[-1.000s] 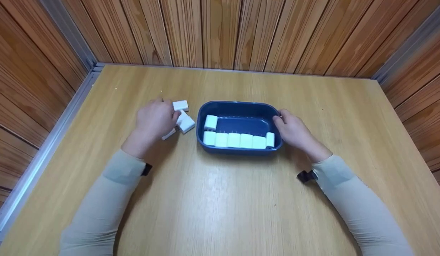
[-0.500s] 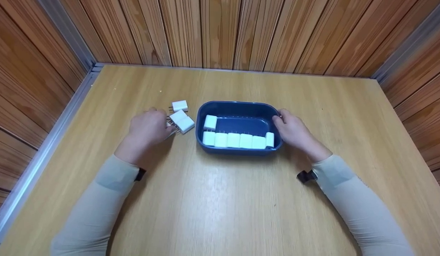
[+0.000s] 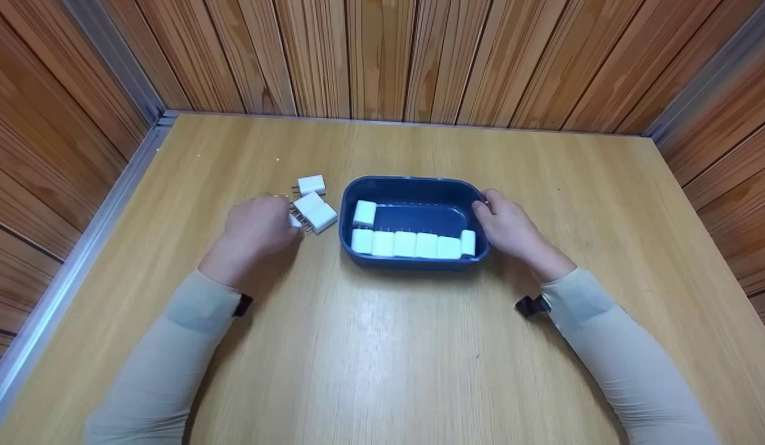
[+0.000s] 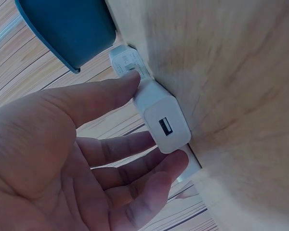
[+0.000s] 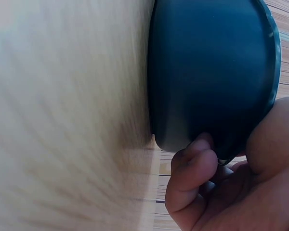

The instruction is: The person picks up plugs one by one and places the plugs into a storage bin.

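Observation:
My left hand (image 3: 259, 225) is at the left of the bin, pinching a white USB charger (image 4: 164, 120) between thumb and fingers. The charger's USB port faces the left wrist camera, and most of it is hidden under the hand in the head view. Right beside those fingers lie more white chargers (image 3: 316, 212) with metal prongs, and one charger (image 3: 311, 185) sits a little farther back. At the right end of the dark blue plastic bin (image 3: 413, 264), my right hand (image 3: 509, 225) grips the rim, thumb over the edge and fingers curled outside against the wall (image 5: 207, 72).
Inside the bin, several white chargers (image 3: 405, 244) stand in a row along the near wall. One more charger (image 3: 364, 213) starts a second row at the left. Wood-panelled walls (image 3: 382, 62) enclose the wooden table (image 3: 370, 346) at the back and sides.
My left hand has drawn back slightly left and toward me, uncovering the chargers' prongs, and now holds the nearest charger. The right hand and the bin stay put.

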`<action>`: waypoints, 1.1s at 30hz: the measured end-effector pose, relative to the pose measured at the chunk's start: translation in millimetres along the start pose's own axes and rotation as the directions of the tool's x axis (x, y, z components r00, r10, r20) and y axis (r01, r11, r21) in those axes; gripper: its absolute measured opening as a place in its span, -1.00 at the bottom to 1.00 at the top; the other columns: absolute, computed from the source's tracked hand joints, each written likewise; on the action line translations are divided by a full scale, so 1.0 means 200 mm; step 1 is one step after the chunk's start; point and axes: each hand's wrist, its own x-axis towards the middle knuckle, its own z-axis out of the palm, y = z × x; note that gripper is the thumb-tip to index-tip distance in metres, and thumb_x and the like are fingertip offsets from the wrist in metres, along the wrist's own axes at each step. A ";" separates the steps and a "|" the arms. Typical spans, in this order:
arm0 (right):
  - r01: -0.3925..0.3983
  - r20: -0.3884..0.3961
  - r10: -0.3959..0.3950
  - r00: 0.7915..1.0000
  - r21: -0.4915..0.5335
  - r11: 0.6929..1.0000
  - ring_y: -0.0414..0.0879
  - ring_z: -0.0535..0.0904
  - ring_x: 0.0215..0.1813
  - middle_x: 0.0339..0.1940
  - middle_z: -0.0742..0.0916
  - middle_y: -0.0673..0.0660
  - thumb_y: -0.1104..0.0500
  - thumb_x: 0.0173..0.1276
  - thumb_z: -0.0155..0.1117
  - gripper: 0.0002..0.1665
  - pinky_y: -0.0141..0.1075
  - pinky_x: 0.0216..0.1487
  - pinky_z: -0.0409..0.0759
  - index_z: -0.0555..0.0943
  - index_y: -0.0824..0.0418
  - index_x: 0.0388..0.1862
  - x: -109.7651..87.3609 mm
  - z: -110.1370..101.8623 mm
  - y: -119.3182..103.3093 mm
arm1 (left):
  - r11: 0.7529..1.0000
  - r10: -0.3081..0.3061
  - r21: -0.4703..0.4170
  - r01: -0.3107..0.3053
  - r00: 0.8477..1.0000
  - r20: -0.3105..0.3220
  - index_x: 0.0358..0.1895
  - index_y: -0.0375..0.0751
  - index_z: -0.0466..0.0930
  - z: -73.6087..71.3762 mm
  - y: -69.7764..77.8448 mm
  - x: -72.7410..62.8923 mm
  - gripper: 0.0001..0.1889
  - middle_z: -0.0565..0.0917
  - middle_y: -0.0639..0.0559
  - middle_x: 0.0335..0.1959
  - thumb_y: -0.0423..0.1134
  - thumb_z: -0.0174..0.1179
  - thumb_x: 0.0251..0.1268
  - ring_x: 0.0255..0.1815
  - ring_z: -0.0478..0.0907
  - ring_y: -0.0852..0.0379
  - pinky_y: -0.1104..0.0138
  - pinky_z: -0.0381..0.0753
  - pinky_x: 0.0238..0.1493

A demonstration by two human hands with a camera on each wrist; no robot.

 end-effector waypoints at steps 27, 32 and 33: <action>0.020 -0.013 -0.020 1.000 -0.015 1.000 0.28 0.57 0.30 0.41 0.64 0.51 0.04 0.85 -0.10 -0.42 0.24 0.47 0.47 0.45 0.47 0.52 0.01 0.00 0.01 | 1.000 0.019 -0.010 -0.018 0.998 0.057 -0.17 -0.35 0.75 -0.01 -0.01 0.00 -0.79 0.61 -0.15 -0.38 -0.22 0.31 0.46 -0.36 0.48 -0.10 0.10 0.41 -0.32; 0.004 -0.002 -0.004 1.000 -0.001 1.000 0.26 0.55 0.28 0.42 0.63 0.47 0.03 0.86 -0.11 -0.41 0.21 0.44 0.49 0.43 0.45 0.54 0.00 0.00 0.01 | 0.999 0.040 -0.020 -0.039 0.998 0.056 -0.12 -0.34 0.77 -0.02 -0.02 -0.01 -0.81 0.61 -0.12 -0.38 -0.24 0.32 0.45 -0.36 0.48 -0.10 0.10 0.42 -0.31; 0.003 -0.001 -0.003 1.000 0.000 1.000 0.26 0.55 0.27 0.42 0.63 0.47 0.03 0.86 -0.11 -0.41 0.21 0.44 0.49 0.43 0.45 0.54 0.00 0.00 0.01 | 0.999 0.047 -0.016 -0.046 0.997 0.053 -0.12 -0.33 0.77 -0.02 -0.02 -0.01 -0.81 0.60 -0.12 -0.39 -0.24 0.32 0.44 -0.36 0.47 -0.10 0.10 0.41 -0.31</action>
